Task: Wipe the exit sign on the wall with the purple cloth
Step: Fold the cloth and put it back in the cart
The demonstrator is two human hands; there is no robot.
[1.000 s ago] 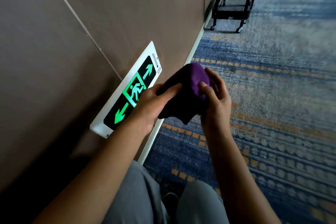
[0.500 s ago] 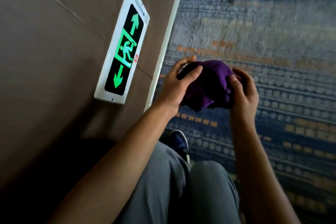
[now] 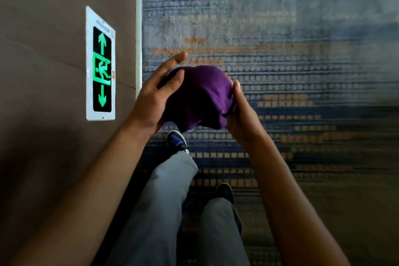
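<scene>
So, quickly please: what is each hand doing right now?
Left hand: loosely cupping the purple cloth, fingers partly open.
Right hand: closed on the cloth's right edge.

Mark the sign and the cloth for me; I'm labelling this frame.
sign [image 3: 102, 67]: head view, on the lit green running figure.
cloth [image 3: 200, 95]: head view, on the bunched middle between both hands.

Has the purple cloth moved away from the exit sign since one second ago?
Yes. The cloth was overlapping the exit sign's end; now it sits clear to the right, beyond the white baseboard, over the carpet, between both hands.
</scene>
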